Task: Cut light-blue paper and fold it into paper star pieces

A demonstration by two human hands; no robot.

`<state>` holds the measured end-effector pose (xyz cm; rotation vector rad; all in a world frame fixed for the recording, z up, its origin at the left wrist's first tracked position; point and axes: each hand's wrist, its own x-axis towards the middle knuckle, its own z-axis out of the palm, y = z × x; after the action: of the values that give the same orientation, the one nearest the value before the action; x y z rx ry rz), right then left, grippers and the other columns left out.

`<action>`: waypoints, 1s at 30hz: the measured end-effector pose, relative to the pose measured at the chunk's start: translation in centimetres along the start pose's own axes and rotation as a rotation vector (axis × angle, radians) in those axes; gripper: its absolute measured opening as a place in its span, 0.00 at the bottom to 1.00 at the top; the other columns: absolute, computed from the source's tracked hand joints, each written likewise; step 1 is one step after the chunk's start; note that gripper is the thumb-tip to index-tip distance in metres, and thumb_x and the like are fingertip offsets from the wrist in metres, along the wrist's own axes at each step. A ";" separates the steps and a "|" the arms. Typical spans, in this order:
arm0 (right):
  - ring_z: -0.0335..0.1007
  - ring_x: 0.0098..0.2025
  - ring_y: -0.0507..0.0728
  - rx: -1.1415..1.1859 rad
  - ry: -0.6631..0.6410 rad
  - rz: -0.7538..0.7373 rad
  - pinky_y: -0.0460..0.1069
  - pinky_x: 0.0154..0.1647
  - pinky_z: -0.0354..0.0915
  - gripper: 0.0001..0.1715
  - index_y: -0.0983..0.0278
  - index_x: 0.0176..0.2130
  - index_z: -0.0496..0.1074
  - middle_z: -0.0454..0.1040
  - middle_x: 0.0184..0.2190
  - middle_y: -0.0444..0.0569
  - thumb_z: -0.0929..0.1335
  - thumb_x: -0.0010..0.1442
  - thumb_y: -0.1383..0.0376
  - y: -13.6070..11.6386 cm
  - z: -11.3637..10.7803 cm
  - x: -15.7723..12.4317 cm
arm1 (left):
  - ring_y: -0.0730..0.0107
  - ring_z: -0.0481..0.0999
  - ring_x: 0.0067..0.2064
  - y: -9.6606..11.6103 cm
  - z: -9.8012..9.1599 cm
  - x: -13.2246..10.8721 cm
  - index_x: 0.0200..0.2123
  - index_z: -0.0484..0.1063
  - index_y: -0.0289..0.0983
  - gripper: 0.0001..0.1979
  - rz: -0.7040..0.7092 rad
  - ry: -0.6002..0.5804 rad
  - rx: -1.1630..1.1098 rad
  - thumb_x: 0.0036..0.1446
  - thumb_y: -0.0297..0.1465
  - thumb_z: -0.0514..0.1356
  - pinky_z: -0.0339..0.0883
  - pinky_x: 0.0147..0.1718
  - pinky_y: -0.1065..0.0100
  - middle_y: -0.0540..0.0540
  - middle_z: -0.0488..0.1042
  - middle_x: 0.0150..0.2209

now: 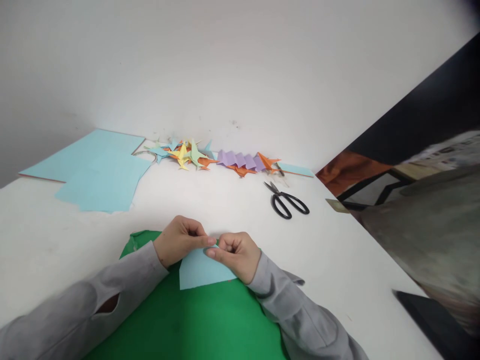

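black-handled scissors (279, 193) lie on the white table (217, 200), near purple pleated paper (240, 159) and folded paper figures (195, 154).

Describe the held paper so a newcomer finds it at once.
Find the white table, then the left hand and right hand at its near side. Both pinch the paper: light blue like the sheets farther left, but the only one held.

Passage runs between blue sheets (107, 185) and scissors (279, 193), but folded paper figures (195, 155) block the back.
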<state>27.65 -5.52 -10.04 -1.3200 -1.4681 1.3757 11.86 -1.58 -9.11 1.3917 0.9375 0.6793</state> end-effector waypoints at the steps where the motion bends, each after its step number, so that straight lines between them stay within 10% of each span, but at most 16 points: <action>1: 0.38 0.14 0.44 0.001 0.004 0.003 0.44 0.13 0.38 0.29 0.63 0.13 0.54 0.47 0.09 0.33 0.73 0.39 0.51 0.0 0.0 0.0 | 0.80 0.56 0.20 0.0 0.0 0.0 0.15 0.69 0.32 0.13 -0.002 0.006 0.003 0.37 0.35 0.66 0.48 0.20 0.73 0.54 0.63 0.14; 18: 0.40 0.15 0.44 0.115 -0.108 0.009 0.44 0.15 0.39 0.29 0.64 0.13 0.58 0.48 0.10 0.35 0.71 0.41 0.46 0.1 -0.2 0.2 | 0.81 0.53 0.19 0.1 0.0 -0.2 0.15 0.70 0.32 0.13 -0.020 -0.051 -0.088 0.36 0.35 0.67 0.45 0.19 0.74 0.55 0.60 0.13; 30: 0.44 0.07 0.44 0.083 -0.076 -0.003 0.43 0.08 0.41 0.34 0.64 0.10 0.58 0.53 0.03 0.37 0.64 0.51 0.43 0.2 -0.8 -0.2 | 0.80 0.61 0.19 0.4 0.0 -0.2 0.18 0.70 0.33 0.12 -0.136 0.179 -0.323 0.32 0.33 0.69 0.53 0.18 0.75 0.55 0.66 0.16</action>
<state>28.50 -5.58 -10.09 -1.2248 -1.4460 1.4828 11.84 -1.73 -8.65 0.9858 1.0025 0.8214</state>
